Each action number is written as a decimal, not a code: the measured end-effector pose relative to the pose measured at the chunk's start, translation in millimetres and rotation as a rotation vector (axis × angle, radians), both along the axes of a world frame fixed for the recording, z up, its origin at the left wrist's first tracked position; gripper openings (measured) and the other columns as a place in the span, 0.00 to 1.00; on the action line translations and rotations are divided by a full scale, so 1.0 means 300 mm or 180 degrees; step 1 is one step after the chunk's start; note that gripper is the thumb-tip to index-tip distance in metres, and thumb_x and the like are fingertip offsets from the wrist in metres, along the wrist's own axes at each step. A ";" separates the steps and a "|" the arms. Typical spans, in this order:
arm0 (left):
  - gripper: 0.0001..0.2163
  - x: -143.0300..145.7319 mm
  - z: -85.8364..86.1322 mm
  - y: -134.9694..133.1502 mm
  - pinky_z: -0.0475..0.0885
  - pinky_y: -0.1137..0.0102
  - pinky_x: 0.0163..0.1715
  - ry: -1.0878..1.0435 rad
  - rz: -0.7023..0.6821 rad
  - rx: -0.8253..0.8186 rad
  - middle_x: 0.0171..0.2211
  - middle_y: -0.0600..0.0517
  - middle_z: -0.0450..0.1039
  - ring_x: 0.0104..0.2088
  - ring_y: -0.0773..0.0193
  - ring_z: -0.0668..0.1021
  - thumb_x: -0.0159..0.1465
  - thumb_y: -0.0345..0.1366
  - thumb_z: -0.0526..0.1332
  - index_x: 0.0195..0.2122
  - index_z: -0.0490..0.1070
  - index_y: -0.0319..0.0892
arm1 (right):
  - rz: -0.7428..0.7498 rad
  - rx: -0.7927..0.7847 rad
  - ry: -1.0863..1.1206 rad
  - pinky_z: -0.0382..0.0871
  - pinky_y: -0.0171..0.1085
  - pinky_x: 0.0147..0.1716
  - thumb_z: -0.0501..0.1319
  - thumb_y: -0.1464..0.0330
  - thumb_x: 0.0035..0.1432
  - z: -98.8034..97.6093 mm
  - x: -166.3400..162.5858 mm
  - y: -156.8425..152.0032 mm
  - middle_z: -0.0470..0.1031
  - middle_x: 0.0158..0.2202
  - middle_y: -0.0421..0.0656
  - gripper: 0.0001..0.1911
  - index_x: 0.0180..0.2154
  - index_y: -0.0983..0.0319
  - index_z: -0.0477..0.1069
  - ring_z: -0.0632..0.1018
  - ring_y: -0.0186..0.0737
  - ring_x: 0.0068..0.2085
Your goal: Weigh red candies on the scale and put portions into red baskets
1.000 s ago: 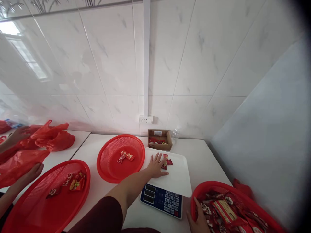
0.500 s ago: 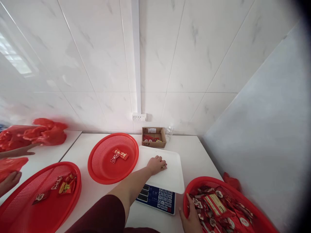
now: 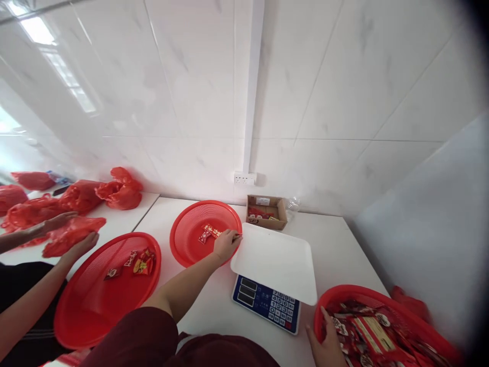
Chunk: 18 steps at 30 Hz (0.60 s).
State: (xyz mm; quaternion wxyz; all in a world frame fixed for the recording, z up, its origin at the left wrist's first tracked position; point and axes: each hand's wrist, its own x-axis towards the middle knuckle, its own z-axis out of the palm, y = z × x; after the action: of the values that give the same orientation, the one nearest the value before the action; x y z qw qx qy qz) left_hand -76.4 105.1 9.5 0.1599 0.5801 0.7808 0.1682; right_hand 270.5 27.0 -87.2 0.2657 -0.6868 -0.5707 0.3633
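My left hand point(image 3: 226, 243) is closed in a fist over the right rim of the middle red basket point(image 3: 187, 252), holding small red packets that are mostly hidden in it. Two red packets point(image 3: 208, 233) lie inside that basket. The white tray point(image 3: 275, 265) of the blue scale point(image 3: 267, 304) is bare, just right of this hand. My right hand point(image 3: 326, 342) grips the near rim of the right red basket point(image 3: 357, 292), thumb outside and fingers inside, touching the heap of red packets point(image 3: 362, 331).
A large red basket point(image 3: 87, 311) with a few packets sits at the left. A cardboard box point(image 3: 266, 211) stands by the wall under a socket point(image 3: 245, 178). Another person's hands point(image 3: 76, 248) handle red plastic bags point(image 3: 118, 188) on the neighbouring table.
My left hand closed on the red packets on the scale tray and carried them left to the middle basket's rim; the tray is now bare. The view swung to the left.
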 end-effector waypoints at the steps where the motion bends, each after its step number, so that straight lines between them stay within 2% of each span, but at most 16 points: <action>1: 0.19 -0.038 0.000 -0.039 0.68 0.65 0.46 0.0070 0.0114 -0.0163 0.52 0.45 0.70 0.51 0.54 0.73 0.66 0.49 0.53 0.53 0.68 0.46 | -0.0010 0.0010 -0.0015 0.53 0.53 0.62 0.50 0.50 0.52 -0.001 0.000 0.001 0.56 0.65 0.59 0.42 0.62 0.68 0.52 0.60 0.58 0.65; 3: 0.27 -0.094 -0.006 -0.118 0.65 0.58 0.52 0.0193 0.0280 -0.0477 0.62 0.42 0.61 0.59 0.47 0.66 0.64 0.51 0.55 0.62 0.59 0.46 | -0.0034 -0.0019 -0.0069 0.54 0.54 0.62 0.50 0.50 0.52 -0.002 0.001 0.003 0.57 0.64 0.59 0.42 0.62 0.67 0.52 0.61 0.59 0.64; 4: 0.30 -0.111 -0.012 -0.155 0.64 0.55 0.53 0.0222 0.0278 -0.0637 0.64 0.41 0.57 0.61 0.46 0.64 0.64 0.52 0.55 0.64 0.54 0.46 | -0.0046 -0.0049 -0.0104 0.55 0.55 0.61 0.51 0.50 0.52 -0.003 0.001 0.004 0.57 0.64 0.58 0.42 0.63 0.67 0.52 0.62 0.59 0.63; 5: 0.31 -0.123 -0.018 -0.192 0.64 0.54 0.53 0.0220 0.0201 -0.0801 0.64 0.40 0.58 0.61 0.45 0.64 0.64 0.54 0.53 0.65 0.52 0.46 | -0.0046 -0.0074 -0.0132 0.55 0.55 0.61 0.51 0.49 0.52 -0.003 0.002 0.004 0.57 0.64 0.58 0.42 0.63 0.66 0.52 0.62 0.60 0.63; 7: 0.29 -0.131 -0.029 -0.256 0.68 0.55 0.49 0.0150 -0.0053 -0.1091 0.57 0.40 0.68 0.55 0.46 0.72 0.65 0.56 0.48 0.63 0.58 0.45 | -0.0050 -0.0126 -0.0169 0.56 0.55 0.60 0.50 0.48 0.52 -0.005 0.004 0.004 0.57 0.64 0.57 0.43 0.63 0.65 0.52 0.62 0.60 0.63; 9: 0.27 -0.132 -0.037 -0.305 0.70 0.56 0.45 0.0151 -0.0286 -0.1247 0.48 0.41 0.75 0.48 0.47 0.77 0.66 0.56 0.46 0.55 0.66 0.44 | -0.0070 -0.0167 -0.0192 0.56 0.55 0.60 0.51 0.48 0.51 -0.010 0.006 0.004 0.57 0.64 0.57 0.44 0.64 0.65 0.51 0.63 0.61 0.62; 12: 0.25 -0.135 -0.041 -0.345 0.70 0.55 0.44 0.0392 -0.0477 -0.1220 0.44 0.40 0.76 0.46 0.46 0.78 0.68 0.54 0.45 0.48 0.71 0.41 | -0.0070 -0.0124 -0.0199 0.56 0.54 0.60 0.51 0.47 0.51 -0.022 0.010 0.006 0.58 0.64 0.58 0.44 0.64 0.65 0.51 0.63 0.61 0.62; 18: 0.27 -0.172 -0.035 -0.354 0.71 0.53 0.42 0.0420 -0.0515 -0.1194 0.43 0.37 0.76 0.44 0.44 0.78 0.68 0.54 0.44 0.47 0.72 0.38 | -0.0069 -0.0108 -0.0189 0.57 0.55 0.59 0.52 0.48 0.51 -0.022 0.011 0.008 0.59 0.62 0.58 0.43 0.63 0.64 0.52 0.64 0.60 0.61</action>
State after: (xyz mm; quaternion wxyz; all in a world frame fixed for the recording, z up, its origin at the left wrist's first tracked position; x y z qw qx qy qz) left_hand -128.1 -1.1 -1.1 0.2266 0.6108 0.7581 -0.0317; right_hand 273.9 29.3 -93.9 0.2409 -0.7078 -0.5646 0.3495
